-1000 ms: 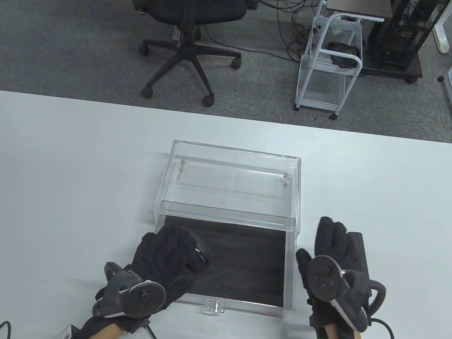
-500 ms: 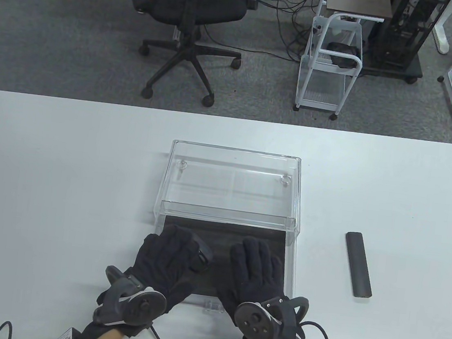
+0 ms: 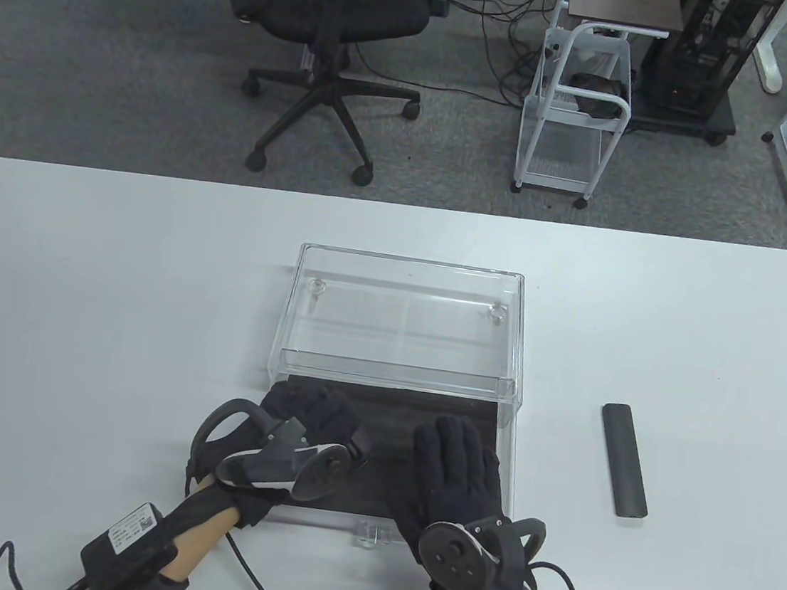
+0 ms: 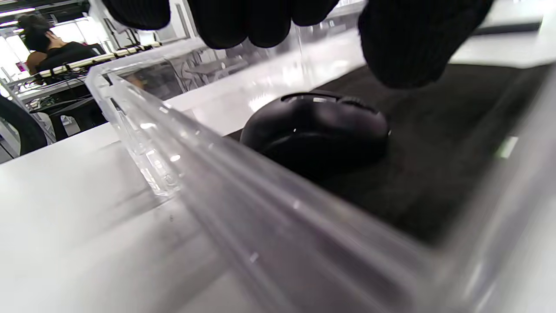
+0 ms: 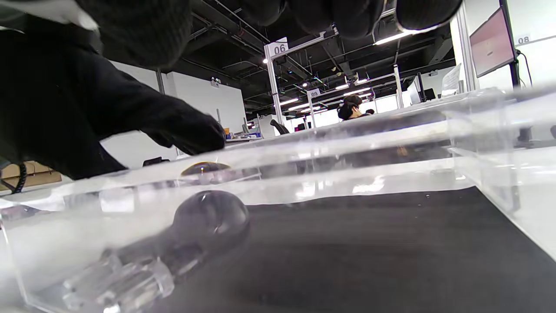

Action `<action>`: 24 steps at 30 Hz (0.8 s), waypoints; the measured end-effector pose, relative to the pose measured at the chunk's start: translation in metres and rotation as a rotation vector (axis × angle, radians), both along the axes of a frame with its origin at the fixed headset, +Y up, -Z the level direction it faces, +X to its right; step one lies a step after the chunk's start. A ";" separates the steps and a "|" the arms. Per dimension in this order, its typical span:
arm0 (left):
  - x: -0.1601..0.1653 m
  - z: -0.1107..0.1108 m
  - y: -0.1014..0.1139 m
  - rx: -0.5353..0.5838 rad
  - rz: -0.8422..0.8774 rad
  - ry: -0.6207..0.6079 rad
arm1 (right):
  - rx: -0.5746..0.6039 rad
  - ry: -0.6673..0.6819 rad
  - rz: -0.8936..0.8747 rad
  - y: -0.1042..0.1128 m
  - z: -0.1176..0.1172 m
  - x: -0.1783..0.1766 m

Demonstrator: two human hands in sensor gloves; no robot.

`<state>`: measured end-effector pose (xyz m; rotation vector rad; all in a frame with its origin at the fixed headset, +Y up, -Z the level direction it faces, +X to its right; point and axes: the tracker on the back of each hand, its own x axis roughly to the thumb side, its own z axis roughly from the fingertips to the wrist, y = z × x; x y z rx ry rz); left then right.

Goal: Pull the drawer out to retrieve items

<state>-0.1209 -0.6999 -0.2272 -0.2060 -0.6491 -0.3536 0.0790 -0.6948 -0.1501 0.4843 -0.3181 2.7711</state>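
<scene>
A clear acrylic box (image 3: 406, 311) stands mid-table with its drawer (image 3: 513, 467) pulled out toward me; the drawer has a black liner (image 3: 394, 410). A black mouse (image 4: 317, 130) lies at the drawer's left side, mostly hidden under my hand in the table view (image 3: 361, 443). My left hand (image 3: 311, 407) is over the mouse; in the left wrist view its fingers (image 4: 260, 21) hang just above the mouse with a gap. My right hand (image 3: 455, 460) lies flat and spread over the drawer's right part, holding nothing.
A black bar (image 3: 624, 459) lies on the white table (image 3: 76, 306) to the right of the drawer. The drawer's small clear handle (image 3: 375, 533) is at the front wall between my wrists. An office chair and carts stand beyond the table's far edge.
My right hand left the black bar on the table and moved left over the drawer. My left hand stayed over the mouse and rolled, so its tracker now faces right.
</scene>
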 end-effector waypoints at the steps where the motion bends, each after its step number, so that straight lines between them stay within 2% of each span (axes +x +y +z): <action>1: 0.006 -0.003 -0.003 -0.002 -0.041 -0.011 | 0.000 -0.001 -0.002 0.000 0.000 0.001; 4: 0.022 -0.011 -0.010 -0.026 -0.140 -0.013 | -0.007 -0.001 -0.013 0.000 0.001 0.002; 8: 0.036 -0.023 -0.021 -0.085 -0.274 0.047 | -0.019 -0.008 -0.009 -0.002 -0.001 0.002; 12: 0.041 -0.031 -0.029 -0.136 -0.327 0.076 | -0.031 -0.013 -0.011 -0.003 -0.002 0.004; 24: 0.037 -0.042 -0.038 -0.238 -0.319 0.100 | -0.072 -0.026 -0.025 -0.006 -0.004 0.007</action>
